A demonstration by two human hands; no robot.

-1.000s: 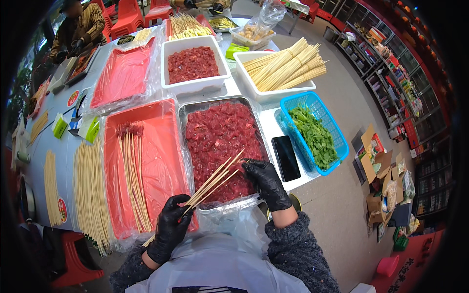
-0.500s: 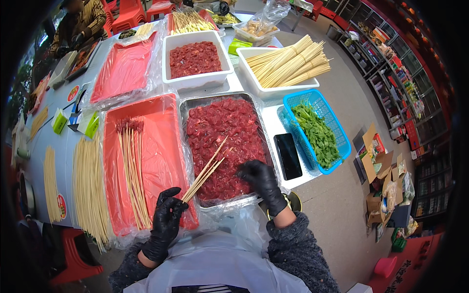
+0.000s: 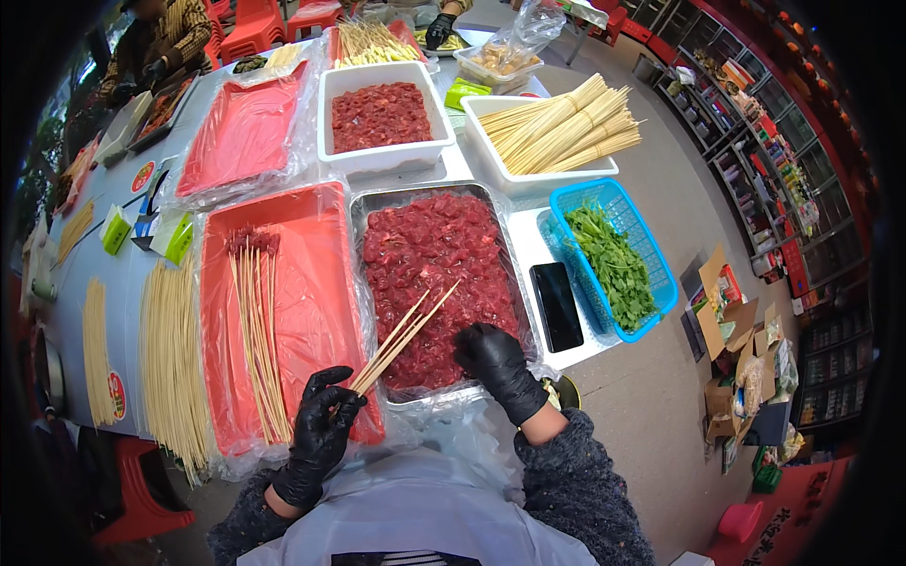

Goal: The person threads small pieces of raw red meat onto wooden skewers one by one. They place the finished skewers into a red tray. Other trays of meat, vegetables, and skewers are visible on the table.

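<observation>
Several skewers (image 3: 381,364) slant between the hands (image 3: 319,432) (image 3: 500,370).

Bright light, dark bowed edges

The hands (image 3: 324,429) are black-gloved, skewers (image 3: 396,346) tan, meat (image 3: 439,250) dark red, the phone (image 3: 557,307) black, the basket (image 3: 649,231) blue, herbs (image 3: 612,269) green, sleeves (image 3: 578,486) speckled grey.

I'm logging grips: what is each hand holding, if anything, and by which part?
Left hand: thin skewers, by their lower part. Right hand, at the meat: cannot be told.
</observation>
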